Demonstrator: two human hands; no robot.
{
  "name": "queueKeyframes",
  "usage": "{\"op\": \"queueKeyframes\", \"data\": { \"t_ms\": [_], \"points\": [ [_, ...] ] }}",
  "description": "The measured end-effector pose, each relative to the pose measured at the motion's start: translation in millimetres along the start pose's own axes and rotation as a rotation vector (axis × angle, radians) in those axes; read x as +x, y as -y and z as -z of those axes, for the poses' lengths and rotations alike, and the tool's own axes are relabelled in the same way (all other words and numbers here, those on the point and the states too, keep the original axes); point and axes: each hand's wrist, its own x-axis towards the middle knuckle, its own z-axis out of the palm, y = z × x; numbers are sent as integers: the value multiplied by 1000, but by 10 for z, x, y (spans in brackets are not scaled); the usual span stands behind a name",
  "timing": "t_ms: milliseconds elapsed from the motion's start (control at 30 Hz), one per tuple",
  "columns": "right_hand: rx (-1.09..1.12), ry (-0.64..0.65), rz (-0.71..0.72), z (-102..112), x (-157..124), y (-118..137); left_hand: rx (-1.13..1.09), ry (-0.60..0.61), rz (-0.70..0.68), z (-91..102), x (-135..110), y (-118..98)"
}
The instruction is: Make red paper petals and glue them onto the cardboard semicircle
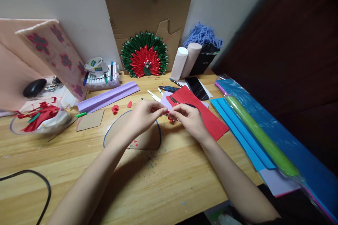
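Note:
Fingertips almost together, my left hand (147,114) and my right hand (188,117) pinch a small piece of red paper (167,112) between them, mostly hidden by the fingers. Under my left hand lies a cardboard piece (148,136) with a curved top and a blue outline, with tiny red scraps on it. Just left of it are a crumpled red paper piece (115,109) and a small red petal-shaped scrap (129,104). Beyond my right hand a red sheet (200,114) is spread out, with scissors (174,100) partly on it.
A green and red peacock-like craft (145,56) leans against cardboard at the back. Behind on the left are a box of markers (102,79) and a purple strip (108,96). A bowl of red scraps (39,117) stands left; rolled colored paper (261,133) lies right.

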Motion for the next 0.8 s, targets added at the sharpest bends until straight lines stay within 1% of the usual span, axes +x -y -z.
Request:
{"op": "queueKeyframes", "data": {
  "t_ms": [200, 300, 367, 433, 500, 533, 600, 633, 700, 800],
  "points": [
    [5, -37, 23, -11, -7, 2, -17, -5, 25, 2, 1, 17],
    [4, -32, 48, -17, -9, 9, -42, -1, 16, -9, 1, 12],
    [-22, -26, 74, -15, -14, 12, -64, -5, 15, -16, 3, 1],
    [-83, -40, 121, -9, -22, 17, -119, -43, 57, -20, 11, -11],
    [-191, -86, 215, 0, -34, 27, -245, -50, 174, -23, 23, -17],
    [-261, -110, 283, 5, -40, 32, -331, -17, 251, -25, 29, -15],
    [-409, -145, 446, 14, -50, 37, -489, 100, 392, -31, 40, 0],
    [-474, -151, 522, 19, -53, 35, -542, 159, 436, -35, 43, 13],
    [-567, -144, 640, 27, -55, 19, -587, 229, 457, -43, 43, 42],
    [-640, -118, 746, 36, -45, -24, -555, 264, 410, -44, 36, 81]
  ]
}}
